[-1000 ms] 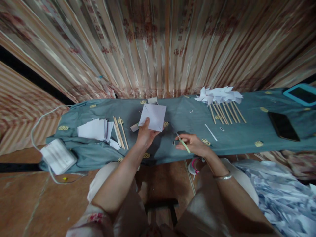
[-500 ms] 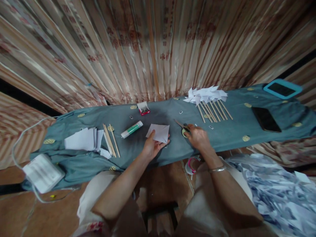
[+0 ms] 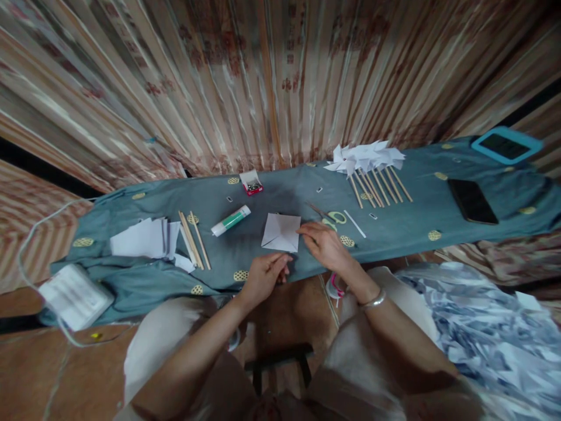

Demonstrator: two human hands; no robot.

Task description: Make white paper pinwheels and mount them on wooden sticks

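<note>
Working on one white paper square [image 3: 281, 231], flat on the green-blue tablecloth [image 3: 289, 190] right in front of the person. All clock positions taken from the square. Right hand [image 3: 326, 247] at 4 o'clock, fingers at the square's right edge, looks like contact; pinching or just resting, can't tell. Left hand [image 3: 265, 278] near 7 o'clock, fingers curled in with the thumb, fingertips close to the near edge; nothing seen in it, can't tell if it grips anything.

Progress: row of white paper pinwheels [image 3: 370, 156] on wooden sticks at 2 o'clock, these look finished. The square looks only part done: diagonal lines run in from its near corners, cuts or creases unclear; corners lie flat, no stick or pin on it. Seemingly unused: stack of white paper [image 3: 142, 238] and loose wooden sticks [image 3: 191, 240], both toward 9 o'clock, so more material is left.

Scissors [image 3: 326, 217] with green handles lie free between 2 and 3 o'clock, just beside the right hand; narrow white paper strip [image 3: 355, 224] past them at 3. Glue stick [image 3: 231, 220] at 9, nearer than the loose sticks. Open red box of small metal pins [image 3: 253, 187] at 11.
</note>
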